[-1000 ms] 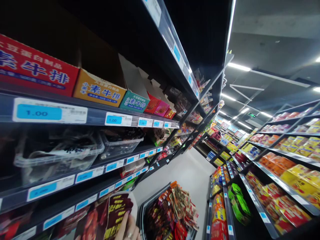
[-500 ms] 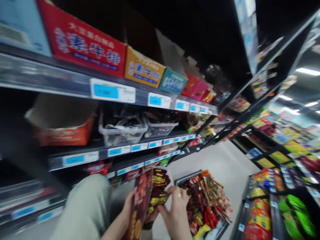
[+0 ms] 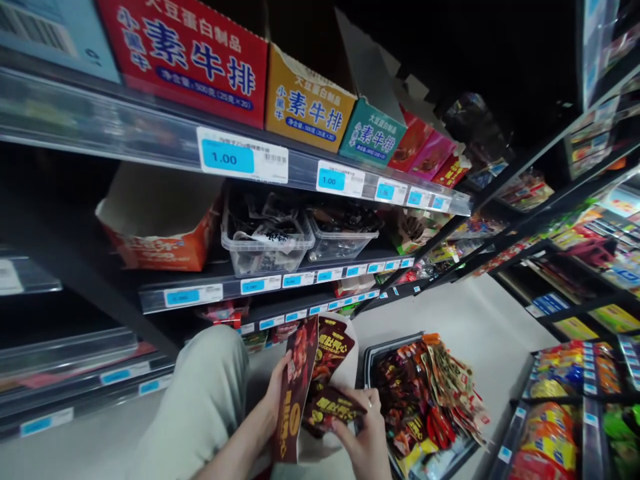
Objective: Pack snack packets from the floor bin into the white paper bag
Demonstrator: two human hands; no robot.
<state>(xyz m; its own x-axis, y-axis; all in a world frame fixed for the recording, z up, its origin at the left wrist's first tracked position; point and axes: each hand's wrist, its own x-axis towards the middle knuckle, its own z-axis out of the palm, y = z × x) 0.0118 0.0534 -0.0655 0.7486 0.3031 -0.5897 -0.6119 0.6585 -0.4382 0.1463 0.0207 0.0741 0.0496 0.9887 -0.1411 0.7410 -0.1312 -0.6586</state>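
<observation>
My left hand (image 3: 277,387) grips the edge of a stack of dark red snack packets (image 3: 313,373) held upright above my knee (image 3: 210,373). My right hand (image 3: 365,437) is closed on one small packet (image 3: 333,407) at the front of that stack. Beside the hands, on the floor to the right, stands a black basket (image 3: 373,347) piled with several snack packets (image 3: 430,393).
A dark shelf unit (image 3: 150,133) on the left carries red, orange and green boxes (image 3: 305,100), blue price tags, an open orange carton (image 3: 160,227) and clear tubs (image 3: 265,240). The grey aisle floor (image 3: 465,313) runs ahead. Low shelves of bright packets (image 3: 565,400) line the right side.
The view has tipped down from the aisle and ceiling toward my lap. Both hands and my knee have come into view, with my right hand now on a single small packet.
</observation>
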